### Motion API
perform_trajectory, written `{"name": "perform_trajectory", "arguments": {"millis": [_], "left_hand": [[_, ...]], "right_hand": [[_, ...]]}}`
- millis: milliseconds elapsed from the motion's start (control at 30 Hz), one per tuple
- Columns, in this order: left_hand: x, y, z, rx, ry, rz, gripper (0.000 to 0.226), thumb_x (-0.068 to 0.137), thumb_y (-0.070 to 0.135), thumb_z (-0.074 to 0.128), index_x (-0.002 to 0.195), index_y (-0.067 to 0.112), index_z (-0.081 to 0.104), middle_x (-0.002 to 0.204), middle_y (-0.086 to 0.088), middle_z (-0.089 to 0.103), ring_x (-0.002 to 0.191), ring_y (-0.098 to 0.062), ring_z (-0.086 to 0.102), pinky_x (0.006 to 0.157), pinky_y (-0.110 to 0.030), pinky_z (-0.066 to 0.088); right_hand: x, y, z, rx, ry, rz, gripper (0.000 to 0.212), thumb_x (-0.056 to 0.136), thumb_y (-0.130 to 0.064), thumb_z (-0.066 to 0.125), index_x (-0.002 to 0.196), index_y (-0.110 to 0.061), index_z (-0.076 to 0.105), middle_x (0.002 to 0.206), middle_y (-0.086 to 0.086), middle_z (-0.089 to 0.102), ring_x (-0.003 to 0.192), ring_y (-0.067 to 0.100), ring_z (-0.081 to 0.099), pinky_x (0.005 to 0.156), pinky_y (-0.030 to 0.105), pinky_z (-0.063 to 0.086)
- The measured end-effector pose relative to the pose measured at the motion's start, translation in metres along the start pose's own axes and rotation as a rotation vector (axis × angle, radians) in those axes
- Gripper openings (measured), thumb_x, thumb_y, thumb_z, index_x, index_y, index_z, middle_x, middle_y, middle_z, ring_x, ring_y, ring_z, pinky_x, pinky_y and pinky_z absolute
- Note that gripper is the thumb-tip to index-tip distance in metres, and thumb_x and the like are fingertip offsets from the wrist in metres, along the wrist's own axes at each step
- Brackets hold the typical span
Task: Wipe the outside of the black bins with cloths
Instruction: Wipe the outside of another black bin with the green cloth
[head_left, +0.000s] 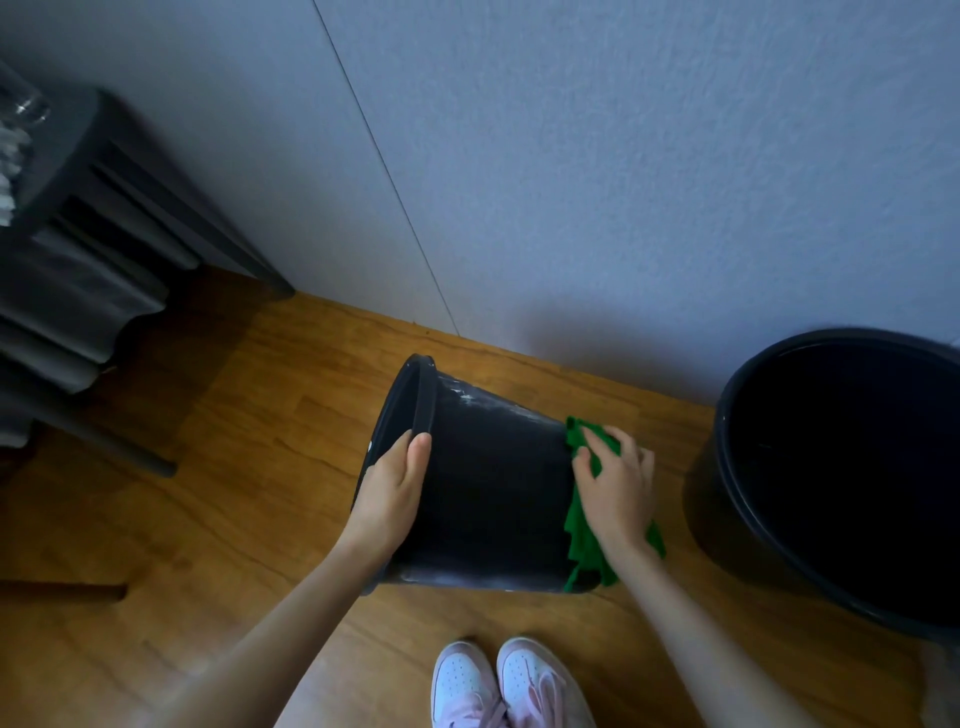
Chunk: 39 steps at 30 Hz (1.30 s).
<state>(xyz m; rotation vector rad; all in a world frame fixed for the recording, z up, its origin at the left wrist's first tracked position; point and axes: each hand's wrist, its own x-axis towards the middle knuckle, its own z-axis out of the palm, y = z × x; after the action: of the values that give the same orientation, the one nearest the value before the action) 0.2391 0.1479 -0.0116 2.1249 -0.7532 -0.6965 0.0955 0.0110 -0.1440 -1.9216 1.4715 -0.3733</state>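
Note:
A small black bin (493, 483) is tipped on its side above the wooden floor, its open mouth facing left and its base to the right. My left hand (392, 491) grips its rim, thumb on the outside and fingers hidden inside. My right hand (615, 480) presses a green cloth (584, 540) against the bin's base end, fingers spread and bent over the cloth. Pale dusty streaks show along the bin's upper and lower sides. A second, larger black bin (831, 467) stands upright at the right, mouth open.
A grey wall (571, 182) runs close behind the bins. A dark slatted piece of furniture (104, 223) with grey fabric stands at the left. My pink and white shoes (498, 686) are on the wooden floor (234, 519) below the tipped bin.

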Motion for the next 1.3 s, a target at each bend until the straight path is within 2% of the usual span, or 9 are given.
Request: {"name": "perform_trajectory", "arguments": {"millis": [133,300,567,700,833,1000,1100,1233,1300], "left_hand": [[-0.002,0.006,0.004,0.055,-0.029,0.058,0.035,0.1,0.027,0.034,0.068,0.022,0.046,0.061,0.007,0.049,0.054,0.005,0.051,0.051,-0.012,0.038],[-0.005,0.007,0.004,0.039,-0.053,0.044,0.033,0.1,0.026,0.036,0.069,0.021,0.048,0.06,0.005,0.052,0.051,0.003,0.052,0.047,-0.011,0.037],[-0.011,0.014,0.001,-0.02,-0.114,0.015,0.027,0.101,0.024,0.033,0.081,0.03,0.051,0.069,0.015,0.056,0.071,0.001,0.062,0.057,-0.004,0.041],[-0.017,0.022,0.002,-0.08,-0.228,-0.031,0.026,0.101,0.018,0.031,0.121,0.035,0.031,0.091,0.03,0.04,0.068,0.037,0.044,0.06,0.009,0.034],[-0.013,0.01,0.0,-0.14,-0.296,-0.086,0.047,0.095,0.007,0.045,0.135,0.029,0.036,0.107,0.017,0.061,0.093,0.011,0.061,0.073,-0.009,0.05],[-0.007,0.025,0.003,-0.255,-0.33,-0.141,0.03,0.09,0.037,0.046,0.115,0.026,0.058,0.109,0.005,0.067,0.097,-0.006,0.064,0.081,-0.024,0.048],[-0.001,0.032,0.008,-0.24,-0.317,-0.209,0.027,0.096,0.032,0.041,0.107,0.018,0.062,0.104,-0.003,0.067,0.097,-0.017,0.064,0.079,-0.028,0.05],[0.001,0.035,0.012,-0.227,-0.289,-0.233,0.024,0.098,0.022,0.037,0.111,0.021,0.058,0.104,0.0,0.065,0.097,-0.015,0.062,0.08,-0.029,0.048],[0.002,0.035,0.01,-0.205,-0.259,-0.22,0.026,0.098,0.02,0.037,0.119,0.022,0.052,0.108,0.001,0.062,0.1,-0.015,0.059,0.086,-0.032,0.047]], "right_hand": [[-0.041,-0.066,0.006,0.083,0.152,-0.272,0.038,0.086,-0.034,0.045,0.116,-0.024,0.065,0.124,0.004,0.058,0.109,0.029,0.05,0.079,0.041,0.049],[-0.024,-0.106,0.005,0.134,0.067,-0.355,0.034,0.088,-0.035,0.051,0.119,-0.027,0.063,0.128,-0.004,0.055,0.118,0.022,0.045,0.083,0.041,0.046],[0.032,-0.014,0.002,0.017,-0.09,0.071,0.032,0.093,-0.028,0.048,0.122,-0.023,0.062,0.133,-0.002,0.051,0.121,0.026,0.04,0.094,0.036,0.039],[0.035,0.006,-0.001,0.008,-0.095,0.127,0.032,0.094,-0.028,0.049,0.123,-0.021,0.061,0.133,-0.001,0.05,0.123,0.026,0.038,0.099,0.041,0.036],[0.031,0.006,-0.002,0.026,-0.095,0.094,0.034,0.093,-0.031,0.05,0.124,-0.022,0.06,0.135,0.0,0.049,0.125,0.026,0.038,0.101,0.041,0.035],[0.032,0.014,-0.01,0.055,-0.227,0.14,0.063,0.09,-0.045,0.053,0.143,-0.018,0.034,0.15,0.006,0.03,0.138,0.027,0.025,0.111,0.04,0.026],[0.033,0.017,-0.015,0.092,-0.266,0.228,0.08,0.088,-0.043,0.058,0.148,-0.009,0.017,0.155,0.009,0.018,0.142,0.026,0.018,0.114,0.038,0.022],[0.034,0.013,-0.019,0.074,-0.306,0.206,0.065,0.085,-0.042,0.06,0.137,-0.008,0.041,0.139,0.011,0.043,0.132,0.031,0.035,0.103,0.036,0.033],[0.033,0.013,-0.02,0.057,-0.39,0.21,0.065,0.085,-0.046,0.056,0.14,-0.015,0.038,0.143,0.009,0.039,0.133,0.033,0.032,0.105,0.038,0.033]]}}
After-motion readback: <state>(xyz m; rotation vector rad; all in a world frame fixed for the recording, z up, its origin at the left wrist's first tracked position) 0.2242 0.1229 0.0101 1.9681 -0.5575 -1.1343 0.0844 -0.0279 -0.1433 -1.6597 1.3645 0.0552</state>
